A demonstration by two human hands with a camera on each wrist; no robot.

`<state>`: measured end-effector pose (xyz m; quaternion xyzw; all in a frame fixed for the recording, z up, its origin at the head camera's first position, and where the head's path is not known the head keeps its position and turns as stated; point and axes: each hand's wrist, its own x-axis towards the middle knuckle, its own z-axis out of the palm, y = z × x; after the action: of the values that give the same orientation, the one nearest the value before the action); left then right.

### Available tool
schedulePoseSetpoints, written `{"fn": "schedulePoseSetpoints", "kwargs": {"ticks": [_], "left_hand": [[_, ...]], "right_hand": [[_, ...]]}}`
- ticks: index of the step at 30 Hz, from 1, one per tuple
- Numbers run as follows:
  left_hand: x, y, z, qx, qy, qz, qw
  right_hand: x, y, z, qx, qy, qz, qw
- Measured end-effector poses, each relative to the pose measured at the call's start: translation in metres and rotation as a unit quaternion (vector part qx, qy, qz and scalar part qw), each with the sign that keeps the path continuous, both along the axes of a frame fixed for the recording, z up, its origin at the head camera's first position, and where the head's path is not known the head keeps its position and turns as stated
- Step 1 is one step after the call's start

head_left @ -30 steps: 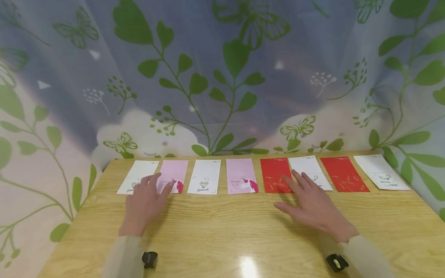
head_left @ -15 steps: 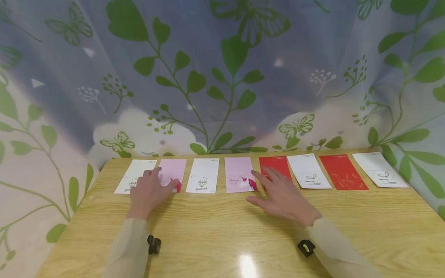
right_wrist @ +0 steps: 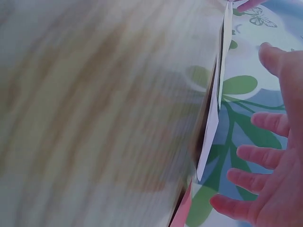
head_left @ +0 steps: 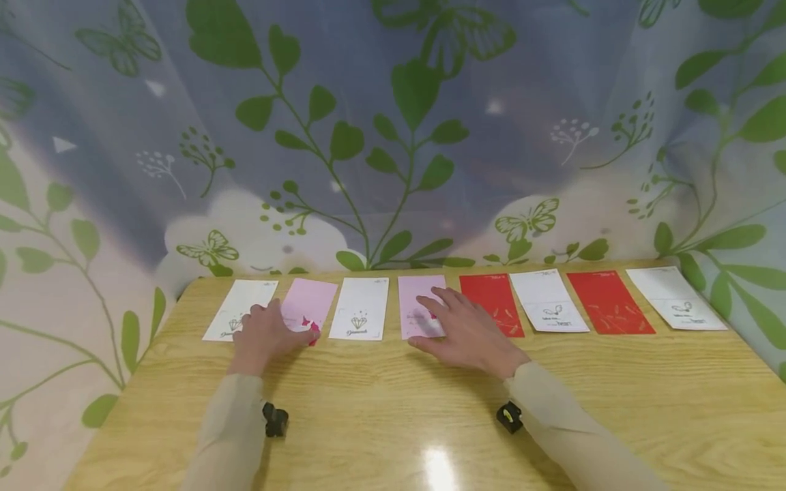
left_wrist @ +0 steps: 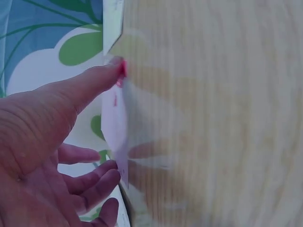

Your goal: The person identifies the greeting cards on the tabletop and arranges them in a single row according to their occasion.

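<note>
Head view: eight cards in one row along the far side of the wooden table (head_left: pixel 368 423).

Left hand (head_left: pixel 264 334) at the left pink card (head_left: pixel 309 300). I see the thumb on its lower right corner, the other fingertips by its left edge; whether they pinch it I cannot tell from here. That card sits slightly askew, top leaning right. The same hand hides part of the leftmost white card (head_left: pixel 250 296).

Right hand (head_left: pixel 469 334) over the right pink card (head_left: pixel 413 293), thumb and fingers spread and loose, covering much of the print. My right wrist view gives a gap between its fingers and the cards.

Between the two pink ones I log a middle white card (head_left: pixel 362 307) with a diamond print. Right of the pair, in order: near red card (head_left: pixel 488 296), its lower left under the right hand; winged white card (head_left: pixel 543 293); far red card (head_left: pixel 610 300); end white card (head_left: pixel 666 293).

Behind the table, a curtain (head_left: pixel 368 41) printed with green leaves and butterflies.
</note>
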<state>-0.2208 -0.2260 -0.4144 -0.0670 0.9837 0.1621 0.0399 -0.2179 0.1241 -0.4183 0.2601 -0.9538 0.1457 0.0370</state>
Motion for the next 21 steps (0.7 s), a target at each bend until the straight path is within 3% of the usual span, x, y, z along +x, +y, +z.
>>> {"fn": "schedulePoseSetpoints", "kwargs": {"ticks": [7, 10, 15, 21], "left_hand": [[0.000, -0.004, 0.003, 0.019, -0.026, 0.029, 0.9990], [0.002, -0.006, 0.002, 0.042, -0.003, 0.054, 0.9977], [0.006, -0.012, 0.002, 0.120, 0.046, 0.070, 0.9893], [0.012, -0.028, 0.000, 0.184, 0.054, 0.068, 0.9790]], "right_hand": [[-0.003, -0.006, -0.002, 0.009, 0.005, 0.014, 1.000], [-0.004, -0.008, -0.002, 0.008, 0.000, 0.014, 1.000], [-0.004, -0.012, -0.001, 0.007, -0.001, 0.015, 1.000], [-0.004, -0.021, 0.000, 0.005, 0.007, 0.034, 0.999]]}}
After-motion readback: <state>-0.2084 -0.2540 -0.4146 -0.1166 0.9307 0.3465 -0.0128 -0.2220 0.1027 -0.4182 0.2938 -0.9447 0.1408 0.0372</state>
